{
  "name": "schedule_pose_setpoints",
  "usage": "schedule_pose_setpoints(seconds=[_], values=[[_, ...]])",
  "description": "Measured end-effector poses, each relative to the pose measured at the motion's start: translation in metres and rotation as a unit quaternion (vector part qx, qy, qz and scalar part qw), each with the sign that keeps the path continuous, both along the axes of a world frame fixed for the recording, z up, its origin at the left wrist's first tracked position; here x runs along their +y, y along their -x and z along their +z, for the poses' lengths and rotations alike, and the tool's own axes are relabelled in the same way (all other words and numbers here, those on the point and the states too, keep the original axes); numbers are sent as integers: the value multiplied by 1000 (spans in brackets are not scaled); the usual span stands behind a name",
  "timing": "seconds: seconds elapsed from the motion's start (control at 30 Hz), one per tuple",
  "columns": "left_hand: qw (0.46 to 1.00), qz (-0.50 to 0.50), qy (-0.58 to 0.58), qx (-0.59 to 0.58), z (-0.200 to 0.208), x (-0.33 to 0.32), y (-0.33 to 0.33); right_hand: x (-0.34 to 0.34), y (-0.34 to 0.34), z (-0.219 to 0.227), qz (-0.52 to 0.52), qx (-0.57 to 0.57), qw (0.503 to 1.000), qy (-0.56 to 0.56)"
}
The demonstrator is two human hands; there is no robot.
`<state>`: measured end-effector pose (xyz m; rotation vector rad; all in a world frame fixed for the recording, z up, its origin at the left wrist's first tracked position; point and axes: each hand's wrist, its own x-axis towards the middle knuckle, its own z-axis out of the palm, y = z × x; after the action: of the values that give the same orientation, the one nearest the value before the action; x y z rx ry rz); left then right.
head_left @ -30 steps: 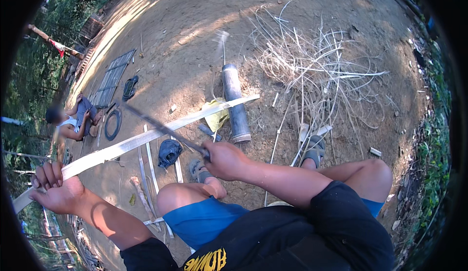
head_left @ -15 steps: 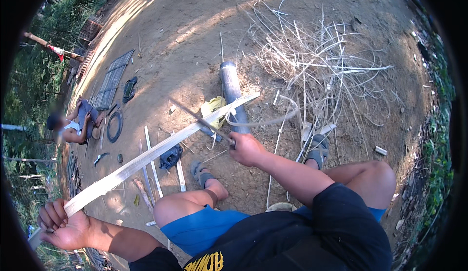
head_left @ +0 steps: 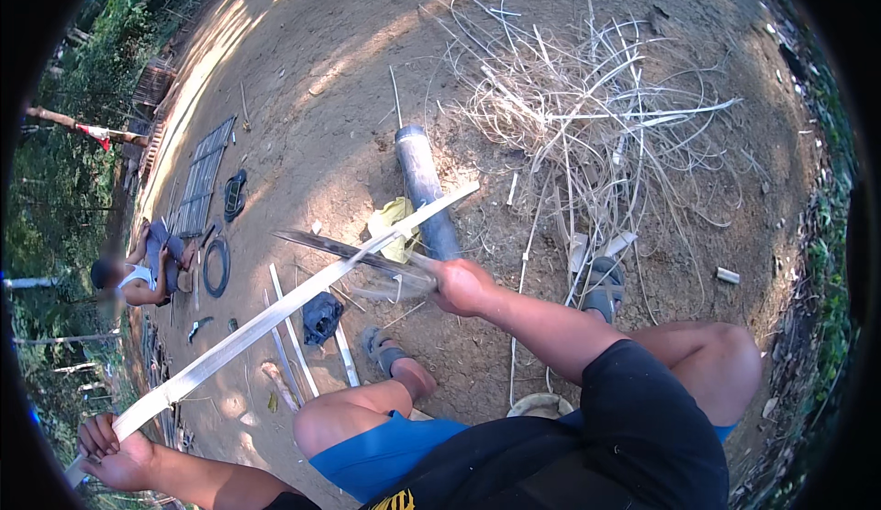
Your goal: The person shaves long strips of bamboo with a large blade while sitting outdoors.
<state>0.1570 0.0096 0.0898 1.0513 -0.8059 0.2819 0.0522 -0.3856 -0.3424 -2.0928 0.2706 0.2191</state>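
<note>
My left hand (head_left: 121,456) is closed around the lower end of a long pale strip (head_left: 248,334), which looks like split bamboo. It slants up to the right, and its far end lies across a dark cylindrical log or pipe (head_left: 419,166) on the ground. In my right hand (head_left: 464,288) is the handle of a long-bladed knife (head_left: 317,241). Its dark blade points left and crosses the strip; motion smears part of it near my hand. Whether the edge touches the strip, I cannot tell. A crumpled yellow piece (head_left: 389,218) lies beside the cylinder.
A tangled heap of thin pale shavings (head_left: 587,111) spreads at the upper right. Several loose strips (head_left: 292,331) and a dark bag (head_left: 321,317) lie by my left foot. At the left, a person (head_left: 147,276) sits near a black coil (head_left: 217,267) and a slatted panel (head_left: 204,179).
The knife blade has swung to a flatter angle, its tip now lower and farther left. The curled shaving beside my right hand no longer shows clearly. My left hand still grips the strip.
</note>
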Motion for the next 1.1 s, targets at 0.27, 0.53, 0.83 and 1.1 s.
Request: schedule_pose_setpoints(seconds=[0.27,0.53,0.83,1.1], values=[[999,12,-40,24,20,-12,-47,-47,-3,-103,-126,178,976,9],[998,-7,-61,9,38,-14,-70,-57,-21,-71,-80,120,988,-54],[999,-13,-33,23,49,-26,-75,-39,-13,-51,-57,75,995,-42],[998,-50,-14,31,51,-49,-66,-103,11,-181,-164,242,956,-11]])
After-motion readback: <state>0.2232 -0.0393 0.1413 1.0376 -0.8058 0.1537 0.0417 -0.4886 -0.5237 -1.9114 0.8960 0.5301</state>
